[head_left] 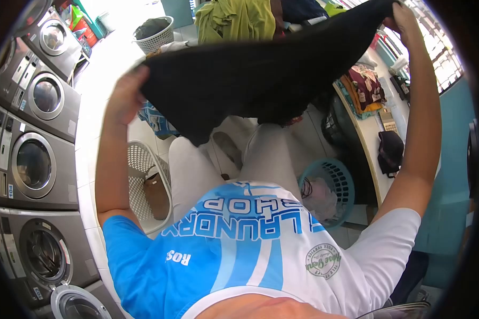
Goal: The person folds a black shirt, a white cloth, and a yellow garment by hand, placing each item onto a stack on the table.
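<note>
A black cloth (261, 74) is stretched out in the air between my two hands, over my lap. My left hand (129, 94) is closed on its left corner, slightly blurred. Higher up at the right, my right hand (403, 22) grips the opposite corner, so the cloth slants upward to that side. Its lower edge hangs unevenly above my knees. Behind the cloth, a yellow-green cloth (234, 21) lies among other piled clothes.
Front-loading machines (33, 161) line the left side, the lowest with its round door open. A white basket (135, 186) and a blue basket (346, 186) flank my legs. Folded clothes (364, 87) lie on the right counter (367, 127). Another basket (157, 40) stands ahead.
</note>
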